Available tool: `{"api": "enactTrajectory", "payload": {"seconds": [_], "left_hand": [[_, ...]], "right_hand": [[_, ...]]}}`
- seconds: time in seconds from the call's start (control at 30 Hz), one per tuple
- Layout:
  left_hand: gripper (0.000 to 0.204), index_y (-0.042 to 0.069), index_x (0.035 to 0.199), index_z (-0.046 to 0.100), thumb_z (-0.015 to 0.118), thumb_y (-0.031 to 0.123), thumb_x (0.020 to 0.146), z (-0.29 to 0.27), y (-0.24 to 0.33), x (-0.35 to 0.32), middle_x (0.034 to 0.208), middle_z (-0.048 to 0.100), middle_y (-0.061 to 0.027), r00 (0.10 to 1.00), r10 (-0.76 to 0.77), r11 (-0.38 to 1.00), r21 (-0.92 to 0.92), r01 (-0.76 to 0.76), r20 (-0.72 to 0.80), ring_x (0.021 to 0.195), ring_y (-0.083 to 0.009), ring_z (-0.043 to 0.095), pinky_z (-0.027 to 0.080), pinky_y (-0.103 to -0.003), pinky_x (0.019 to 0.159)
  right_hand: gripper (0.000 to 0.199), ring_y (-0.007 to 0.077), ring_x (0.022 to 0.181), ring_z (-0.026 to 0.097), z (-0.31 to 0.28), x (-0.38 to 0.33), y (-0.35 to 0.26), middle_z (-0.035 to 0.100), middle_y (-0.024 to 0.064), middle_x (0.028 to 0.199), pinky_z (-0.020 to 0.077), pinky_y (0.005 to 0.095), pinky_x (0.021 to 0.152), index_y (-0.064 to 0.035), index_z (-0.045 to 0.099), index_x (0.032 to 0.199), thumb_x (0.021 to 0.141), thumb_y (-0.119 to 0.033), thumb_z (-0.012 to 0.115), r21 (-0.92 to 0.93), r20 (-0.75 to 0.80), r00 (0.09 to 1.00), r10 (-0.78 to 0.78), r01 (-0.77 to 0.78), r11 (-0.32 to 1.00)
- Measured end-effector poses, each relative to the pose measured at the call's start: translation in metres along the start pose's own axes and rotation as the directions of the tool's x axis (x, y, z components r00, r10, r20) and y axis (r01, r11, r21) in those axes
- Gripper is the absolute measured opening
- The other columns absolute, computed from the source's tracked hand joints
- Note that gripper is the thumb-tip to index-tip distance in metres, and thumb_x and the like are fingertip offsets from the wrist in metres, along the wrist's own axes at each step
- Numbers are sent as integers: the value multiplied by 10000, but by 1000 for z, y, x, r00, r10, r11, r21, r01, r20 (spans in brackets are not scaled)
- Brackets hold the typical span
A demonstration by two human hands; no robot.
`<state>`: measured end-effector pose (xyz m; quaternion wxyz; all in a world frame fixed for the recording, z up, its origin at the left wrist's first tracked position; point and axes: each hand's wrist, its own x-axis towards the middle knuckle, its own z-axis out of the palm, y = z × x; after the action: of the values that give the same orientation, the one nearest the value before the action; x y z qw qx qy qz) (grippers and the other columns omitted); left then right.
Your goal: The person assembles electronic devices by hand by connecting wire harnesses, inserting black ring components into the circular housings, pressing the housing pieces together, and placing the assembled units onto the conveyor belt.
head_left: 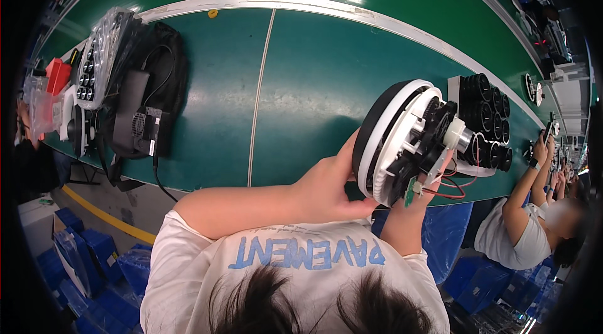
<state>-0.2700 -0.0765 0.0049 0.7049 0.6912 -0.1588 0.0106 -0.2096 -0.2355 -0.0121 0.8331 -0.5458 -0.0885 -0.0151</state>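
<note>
Above the near edge of the bench, a round motor assembly (384,145) is held up on its side. It has a black outer rim, white rings and black inner parts. A silver motor (461,138), red and black wires (457,191) and a small green circuit board (411,192) stick out on its right. My left hand (328,184) is closed round its left and lower edge, thumb underneath. My right hand (429,194) grips it from the right side. Most of the right fingers are hidden behind the motor and bracket.
Stacked black ring-shaped parts (482,114) stand just right of the assembly. At the left lie a black bag (173,60), a dark power adapter (130,104) and a plastic-wrapped tray (107,51). A co-worker (521,221) works at the right. Blue bins (94,252) are on the floor.
</note>
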Motion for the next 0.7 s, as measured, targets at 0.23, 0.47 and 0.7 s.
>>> {"api": "enactTrajectory", "payload": {"seconds": [0.23,0.47,0.7], "left_hand": [[609,-19,1257,311,603,264,803,-14,1,17,1083,481,-97,955,-295,729,-644,232,10,1017,-157,458,414,-272,838],[574,-41,1167,381,613,333,798,-19,0,21,1056,525,-93,918,-394,811,-486,326,-41,972,-134,497,430,-257,800],[526,26,1216,371,562,317,821,-22,3,21,1122,519,-85,907,-397,478,-812,334,140,992,-154,518,442,-289,803]], "right_hand": [[638,279,1157,407,-35,23,-8,367,176,1288,324,387,963,-93,380,1236,720,-314,682,-293,238,971,9,63,954],[747,320,1190,369,-11,21,-22,325,269,1287,293,401,981,-29,395,1207,636,-372,733,-330,460,886,-59,232,915],[655,301,1169,402,-12,2,-18,373,212,1278,337,401,962,25,310,1253,743,-327,523,162,64,995,75,-84,983]]}}
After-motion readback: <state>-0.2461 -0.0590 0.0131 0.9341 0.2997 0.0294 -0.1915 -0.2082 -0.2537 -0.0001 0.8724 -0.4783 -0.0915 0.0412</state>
